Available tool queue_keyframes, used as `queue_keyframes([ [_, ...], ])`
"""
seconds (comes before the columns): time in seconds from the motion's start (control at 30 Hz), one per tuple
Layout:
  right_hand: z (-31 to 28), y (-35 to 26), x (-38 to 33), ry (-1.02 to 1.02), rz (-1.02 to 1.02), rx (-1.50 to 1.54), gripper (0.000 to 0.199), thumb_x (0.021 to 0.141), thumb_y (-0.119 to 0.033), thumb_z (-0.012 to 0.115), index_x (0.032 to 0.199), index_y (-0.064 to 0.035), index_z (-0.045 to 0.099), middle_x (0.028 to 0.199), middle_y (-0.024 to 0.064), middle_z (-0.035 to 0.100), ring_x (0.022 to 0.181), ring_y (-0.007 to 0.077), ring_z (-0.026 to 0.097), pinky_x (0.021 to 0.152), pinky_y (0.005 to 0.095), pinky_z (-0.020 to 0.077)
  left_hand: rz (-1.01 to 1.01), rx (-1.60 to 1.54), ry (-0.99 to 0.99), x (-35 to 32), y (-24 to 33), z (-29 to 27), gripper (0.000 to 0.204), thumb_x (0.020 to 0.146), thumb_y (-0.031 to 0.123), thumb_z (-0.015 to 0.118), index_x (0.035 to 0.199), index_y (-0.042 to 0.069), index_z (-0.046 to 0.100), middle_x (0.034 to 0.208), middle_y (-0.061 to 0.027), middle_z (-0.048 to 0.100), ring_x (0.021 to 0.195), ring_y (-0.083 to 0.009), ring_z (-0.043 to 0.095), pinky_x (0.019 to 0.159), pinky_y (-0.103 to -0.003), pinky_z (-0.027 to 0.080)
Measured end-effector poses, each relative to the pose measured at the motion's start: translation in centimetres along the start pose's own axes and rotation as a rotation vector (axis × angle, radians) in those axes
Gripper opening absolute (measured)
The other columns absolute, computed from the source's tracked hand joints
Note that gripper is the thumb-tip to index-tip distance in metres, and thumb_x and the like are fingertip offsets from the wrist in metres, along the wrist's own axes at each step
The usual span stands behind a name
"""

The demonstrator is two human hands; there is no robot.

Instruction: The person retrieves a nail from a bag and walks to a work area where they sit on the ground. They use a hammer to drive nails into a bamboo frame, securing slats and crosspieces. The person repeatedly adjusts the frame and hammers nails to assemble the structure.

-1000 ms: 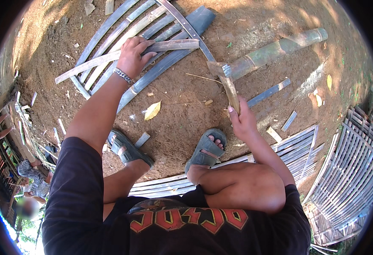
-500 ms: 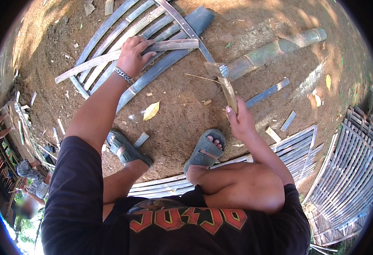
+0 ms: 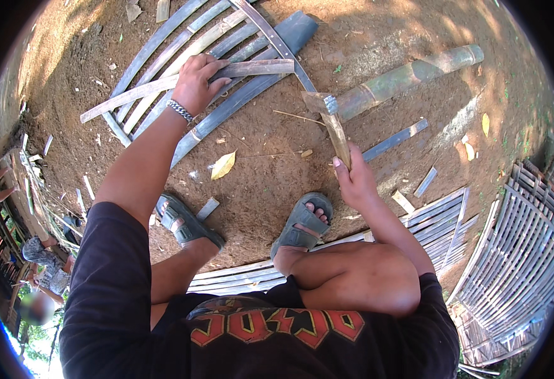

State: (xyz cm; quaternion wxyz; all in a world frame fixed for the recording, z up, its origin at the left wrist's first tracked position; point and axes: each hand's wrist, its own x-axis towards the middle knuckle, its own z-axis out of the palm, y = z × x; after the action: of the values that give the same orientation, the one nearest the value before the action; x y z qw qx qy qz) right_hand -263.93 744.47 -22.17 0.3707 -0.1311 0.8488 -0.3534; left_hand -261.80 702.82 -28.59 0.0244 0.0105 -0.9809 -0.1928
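My left hand, a chain bracelet at its wrist, is closed around a bamboo slat. That slat lies slantwise across a frame of spaced bamboo slats on the ground. A nail-dotted crosspiece joins the slats near their right ends. In my right hand is a hammer, gripped low on its wooden handle. Its brownish, wedge-like head is up, close to the lower end of the crosspiece; I cannot tell whether they touch. Shiny silvery material shows at the handle's top.
A thick bamboo pole and a narrow dark strip lie to the right. Slatted bamboo panels are at the lower right, with another behind my sandals. Bamboo offcuts are scattered about. Another person is at the far left.
The whole view has shifted very slightly. Both hands keep their grips, and neither the slat nor the hammer has visibly moved.
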Motion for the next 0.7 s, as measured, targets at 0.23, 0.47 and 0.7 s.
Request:
queue_keyframes([
  [0.23,0.1,-0.3,0.3,-0.011,0.016,0.008,0.048,0.102,-0.028,0.055,0.143,-0.0065,0.042,0.107,0.0284,0.067,0.101,0.0506,0.064,0.084,0.0532,0.0504,-0.04,0.04,-0.006,-0.3,0.5,-0.2,0.048,0.082,0.029,0.08,0.125,0.011,0.067,0.119,-0.0092,0.062,0.116,-0.0305,0.056,0.107,-0.045,0.04],
  [0.47,-0.2,-0.4,0.5,0.019,-0.034,0.007,0.046,0.103,-0.026,0.054,0.142,-0.0051,0.042,0.106,0.0282,0.066,0.099,0.0501,0.064,0.083,0.0529,0.0502,-0.123,0.196,0.078,2.5,4.3,0.7,0.067,0.096,0.049,0.06,0.149,0.011,0.045,0.156,-0.013,0.042,0.152,-0.0307,0.026,0.122,-0.06,0.013],
  [0.7,-0.7,-0.9,1.5,-0.009,-0.017,0.049,0.047,0.103,-0.026,0.054,0.143,-0.0045,0.042,0.108,0.0283,0.066,0.101,0.0499,0.063,0.084,0.0522,0.0498,-0.296,0.415,-0.145,4.4,6.4,3.6,0.085,0.1,0.064,0.039,0.16,0.007,0.024,0.168,-0.016,0.02,0.157,-0.0304,0.014,0.122,-0.062,0.008],
])
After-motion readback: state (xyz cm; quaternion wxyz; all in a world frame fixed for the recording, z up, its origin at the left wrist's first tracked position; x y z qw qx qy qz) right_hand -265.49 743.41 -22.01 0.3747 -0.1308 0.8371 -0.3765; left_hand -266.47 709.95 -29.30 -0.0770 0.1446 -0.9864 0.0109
